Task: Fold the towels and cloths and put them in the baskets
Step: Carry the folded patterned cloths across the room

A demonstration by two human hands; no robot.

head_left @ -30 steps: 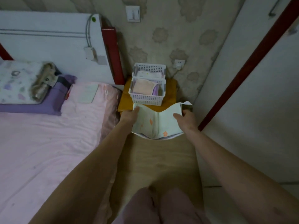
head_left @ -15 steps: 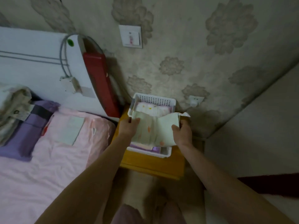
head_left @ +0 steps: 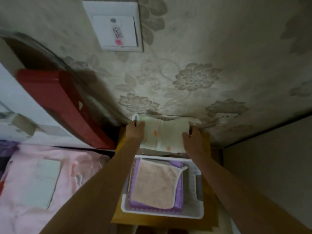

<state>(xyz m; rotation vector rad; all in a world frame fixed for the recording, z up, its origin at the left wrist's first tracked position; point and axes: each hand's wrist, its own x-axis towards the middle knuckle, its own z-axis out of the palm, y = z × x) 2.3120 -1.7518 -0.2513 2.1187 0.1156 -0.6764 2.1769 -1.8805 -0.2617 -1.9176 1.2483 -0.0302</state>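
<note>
Over the far basket point(head_left: 135, 116), both hands grip a folded cloth point(head_left: 163, 135), left hand point(head_left: 135, 130) and right hand point(head_left: 192, 136) pinching its ends; near basket point(head_left: 162, 214) already holds folded towels point(head_left: 156, 184), this cloth not yet released, seemingly late in task

A yellow wooden bedside stand point(head_left: 209, 217) at lower centre of the frame carries 2 white baskets: a near basket point(head_left: 194, 215) in front and a far basket point(head_left: 135, 117) behind it, against the wall. At lower left, a pink bed point(head_left: 22, 217) bears a pale folded cloth point(head_left: 42, 183).
</note>
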